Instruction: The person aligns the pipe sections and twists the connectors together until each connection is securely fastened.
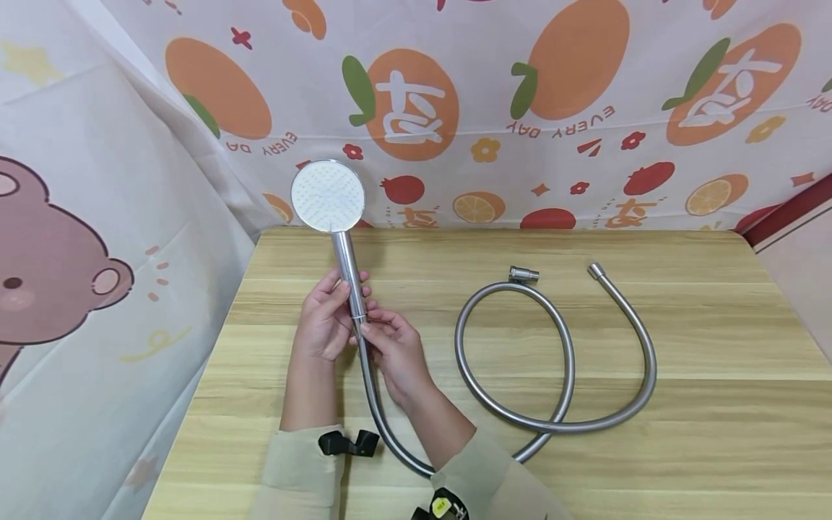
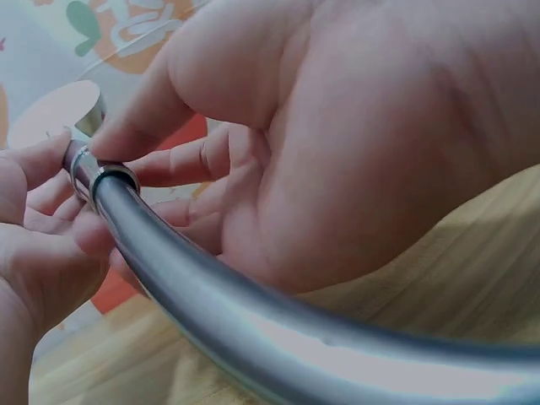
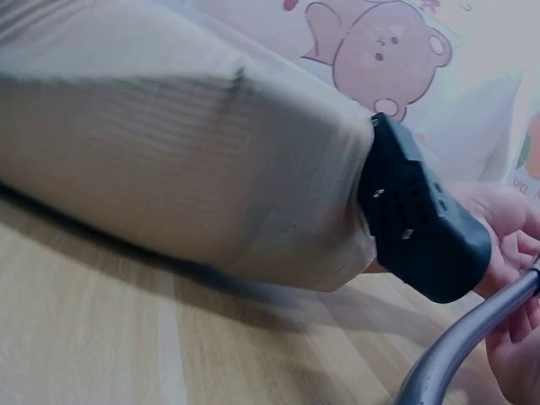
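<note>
A chrome shower head with a round white face points up, raised over the back edge of the table. My left hand holds its handle, thumb across the front and fingers behind. Just below, my right hand pinches the end of a grey metal shower hose where it meets the handle's base. In the left wrist view, a ring collar shows at this joint, with the right hand close and large. The right wrist view shows the left hand beside the hose.
The hose loops on the wooden table, its free end fitting at the right. A small metal connector lies at the top of the loop. Behind the table hangs a fruit-print cloth; a bear-print cloth hangs at the left.
</note>
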A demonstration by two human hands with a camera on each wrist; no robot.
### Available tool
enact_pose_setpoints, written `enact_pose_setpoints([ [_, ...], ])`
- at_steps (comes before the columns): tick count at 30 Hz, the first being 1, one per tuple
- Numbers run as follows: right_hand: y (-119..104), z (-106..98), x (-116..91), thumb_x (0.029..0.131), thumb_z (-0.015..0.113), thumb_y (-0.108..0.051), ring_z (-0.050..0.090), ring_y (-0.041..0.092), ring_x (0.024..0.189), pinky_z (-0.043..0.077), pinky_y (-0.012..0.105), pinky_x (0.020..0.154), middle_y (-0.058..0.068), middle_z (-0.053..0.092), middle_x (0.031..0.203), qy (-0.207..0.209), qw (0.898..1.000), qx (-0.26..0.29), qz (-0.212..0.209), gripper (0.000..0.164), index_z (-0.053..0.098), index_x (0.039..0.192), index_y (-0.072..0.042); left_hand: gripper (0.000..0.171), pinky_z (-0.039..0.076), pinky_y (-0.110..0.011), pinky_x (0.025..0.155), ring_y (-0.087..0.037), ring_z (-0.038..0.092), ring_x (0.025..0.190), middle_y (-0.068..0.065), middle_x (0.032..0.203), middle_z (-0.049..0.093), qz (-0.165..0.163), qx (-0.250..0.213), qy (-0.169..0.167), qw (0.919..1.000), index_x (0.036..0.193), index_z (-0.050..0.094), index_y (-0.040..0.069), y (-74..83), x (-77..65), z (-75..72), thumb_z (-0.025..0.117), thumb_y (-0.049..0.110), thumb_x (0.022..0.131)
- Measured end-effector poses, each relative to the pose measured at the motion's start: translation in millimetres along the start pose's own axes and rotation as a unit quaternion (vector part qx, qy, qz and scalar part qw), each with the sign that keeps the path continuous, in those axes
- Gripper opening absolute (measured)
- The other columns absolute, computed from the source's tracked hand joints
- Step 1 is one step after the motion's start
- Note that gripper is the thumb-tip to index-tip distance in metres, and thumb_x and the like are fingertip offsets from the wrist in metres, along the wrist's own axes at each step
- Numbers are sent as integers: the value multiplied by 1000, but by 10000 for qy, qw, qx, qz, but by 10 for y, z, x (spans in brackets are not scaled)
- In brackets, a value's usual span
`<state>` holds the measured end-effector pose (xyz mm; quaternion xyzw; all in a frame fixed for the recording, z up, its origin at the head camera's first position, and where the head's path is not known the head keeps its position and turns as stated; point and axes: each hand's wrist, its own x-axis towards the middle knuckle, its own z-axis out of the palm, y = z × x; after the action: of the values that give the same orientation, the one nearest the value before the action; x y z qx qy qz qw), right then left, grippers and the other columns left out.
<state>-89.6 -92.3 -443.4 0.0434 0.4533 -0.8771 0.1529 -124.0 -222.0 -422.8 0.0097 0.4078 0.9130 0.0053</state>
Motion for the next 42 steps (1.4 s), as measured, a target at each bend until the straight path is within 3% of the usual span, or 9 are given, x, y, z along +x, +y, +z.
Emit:
enact_pose_setpoints([
  [5,26,-22,-8,82,78,-9,66,14,83,57,20,69,5,67,97,318,9867,-1432,-697,32,64,110,-11,44,62,-35,80,-18,73,86,-11,108,72,10,505,327,9982,138,52,3,14,-14,91,60,1,95],
  [8,32,-26,-13,80,80,-8,65,13,81,57,19,68,7,68,96,341,9790,-1761,-968,35,62,111,-9,50,62,-36,80,-18,73,86,-12,110,72,20,767,416,9962,141,49,2,10,-15,131,64,1,93],
  [13,17,-14,-17,83,76,-4,68,16,80,58,20,68,11,70,95,255,9846,-1500,-862,34,60,112,-5,46,62,-36,81,-17,73,88,-10,109,72,42,890,361,9954,140,51,3,-2,-9,125,60,1,95],
  [21,4,-18,1,92,62,-2,70,26,76,54,21,65,25,69,101,-238,9977,-559,-308,29,55,119,-4,40,61,-38,80,-20,74,84,-7,109,72,-1,427,58,9991,140,51,5,2,-25,35,52,1,100],
  [25,23,-23,-2,89,68,-5,70,22,80,56,21,67,13,70,99,-97,9945,-945,-434,30,59,117,-9,42,61,-38,81,-19,73,87,-9,110,71,14,288,24,9996,140,52,5,9,-27,42,54,-1,98],
  [28,35,-29,-11,86,74,-10,67,16,81,57,20,67,5,68,96,48,9856,-1516,-751,32,61,115,-12,42,61,-38,82,-19,73,89,-11,111,71,45,339,120,9993,137,54,5,7,-26,73,57,-2,96],
  [33,23,-26,-31,84,77,-10,64,12,78,56,20,65,6,67,91,157,9736,-1958,-1159,35,60,115,-9,45,61,-39,82,-19,73,90,-13,113,71,102,518,227,9983,137,53,5,-7,-23,111,60,-3,94],
  [38,12,-21,-25,86,74,-9,65,10,76,56,20,65,7,69,92,124,9798,-1746,-969,33,59,116,-8,43,61,-39,83,-19,73,90,-12,112,71,54,509,196,9985,138,53,5,-11,-14,97,56,-3,96],
  [42,1,-20,-8,92,65,-8,64,13,75,51,20,62,20,70,98,-92,9931,-1084,-448,29,56,120,-8,38,62,-38,80,-19,74,85,-10,109,72,3,525,213,9984,137,54,5,-8,-18,76,53,0,99],
])
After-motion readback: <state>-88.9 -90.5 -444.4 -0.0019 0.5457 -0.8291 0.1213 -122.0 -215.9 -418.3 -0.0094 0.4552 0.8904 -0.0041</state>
